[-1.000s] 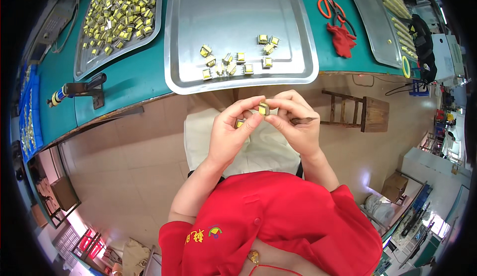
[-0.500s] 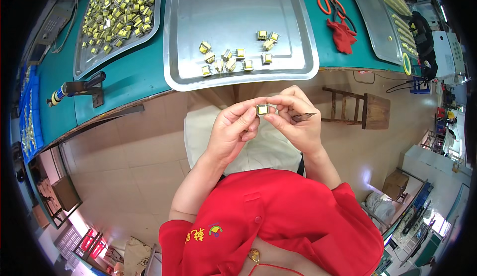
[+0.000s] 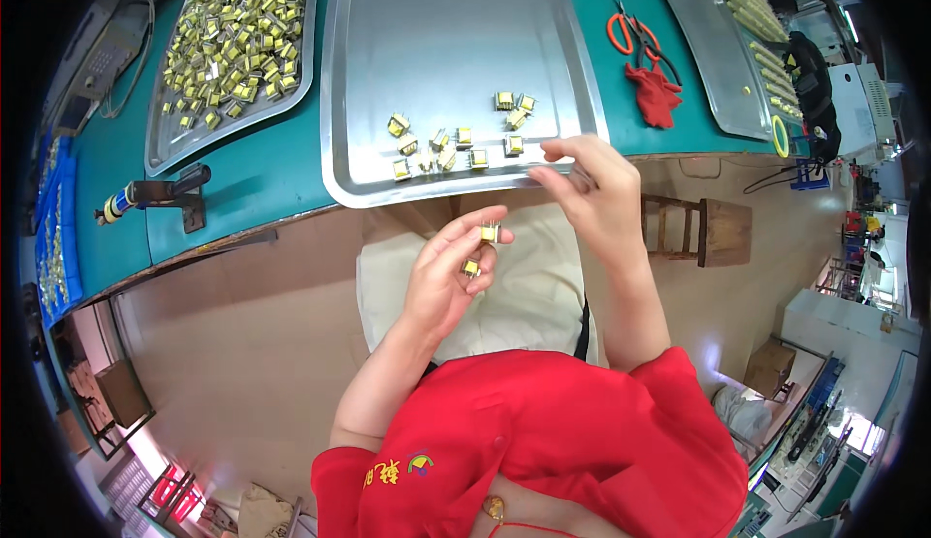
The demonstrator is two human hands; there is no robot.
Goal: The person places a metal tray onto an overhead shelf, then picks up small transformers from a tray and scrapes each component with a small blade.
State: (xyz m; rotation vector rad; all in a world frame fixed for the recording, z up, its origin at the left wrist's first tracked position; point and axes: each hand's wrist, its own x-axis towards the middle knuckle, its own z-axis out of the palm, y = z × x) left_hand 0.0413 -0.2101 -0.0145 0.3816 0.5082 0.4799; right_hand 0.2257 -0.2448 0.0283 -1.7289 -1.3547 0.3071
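Observation:
My left hand [image 3: 444,271] pinches a small yellow-wrapped transformer [image 3: 491,235] between thumb and forefinger, its metal pins pointing up. A second transformer [image 3: 470,269] sits in the curled lower fingers of the same hand. Over the near right rim of the metal tray [image 3: 436,34] is my right hand [image 3: 596,189], its thumb and forefinger apart with nothing between them. Its other fingers are curled round a thin dark thing, mostly hidden, whose kind I cannot make out. Several loose transformers [image 3: 446,157] lie near the tray's front edge, left of my right hand.
A second tray [image 3: 308,63] heaped with transformers stands on the left of the green table [image 3: 257,177]. To the right lie orange-handled pliers [image 3: 635,36], a red cloth [image 3: 654,97] and another tray [image 3: 708,58]. A wooden stool [image 3: 722,233] stands beyond the table edge.
My right hand has left the transformer at my left fingertips and moved up and right to the tray rim. The left hand has turned slightly, showing a second transformer. The view has shifted a little.

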